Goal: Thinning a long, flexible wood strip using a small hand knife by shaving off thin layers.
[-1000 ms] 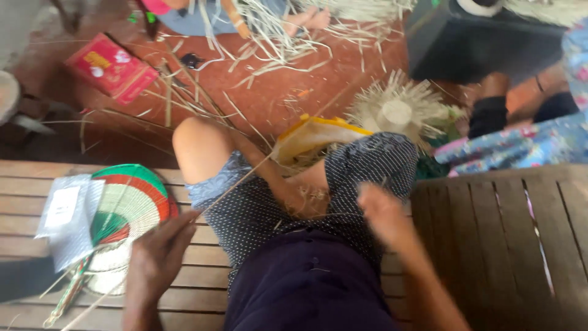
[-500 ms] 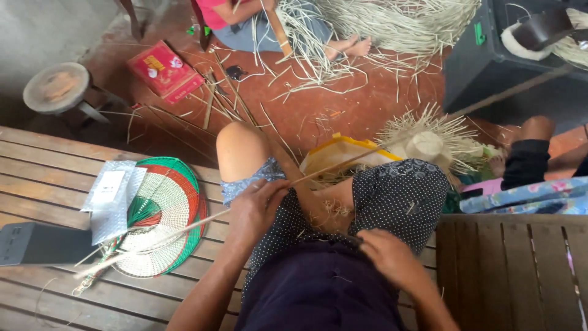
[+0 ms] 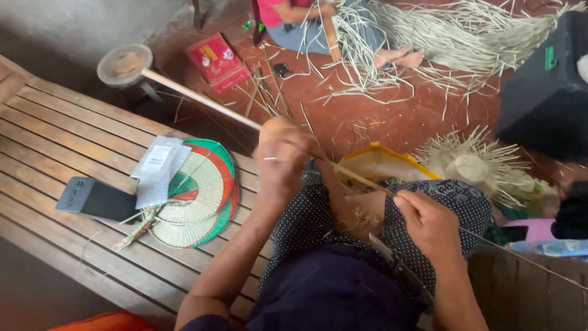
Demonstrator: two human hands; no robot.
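Observation:
I sit on a wooden bench (image 3: 55, 153) with a long thin bamboo strip (image 3: 202, 101) slanting across my lap. My left hand (image 3: 278, 156) grips the strip near its middle, raised above my knee. My right hand (image 3: 429, 224) closes around the strip lower down on my right thigh, and a dark blade (image 3: 398, 266) lies along that wrist. The strip's far end reaches toward a round stool (image 3: 125, 61). Its thin tail runs off to the lower right.
Woven round fans (image 3: 196, 196), a small plastic packet (image 3: 156, 168) and a dark phone (image 3: 95, 197) lie on the bench. A yellow basket (image 3: 380, 160) and an unfinished straw hat (image 3: 468, 165) sit by my knees. Another person (image 3: 318, 27) sits among loose straw, near a red box (image 3: 215, 58).
My left hand has come up off the bench, taken hold of the strip and slid along it. The view has swung left and upward, and the strip now points toward the stool.

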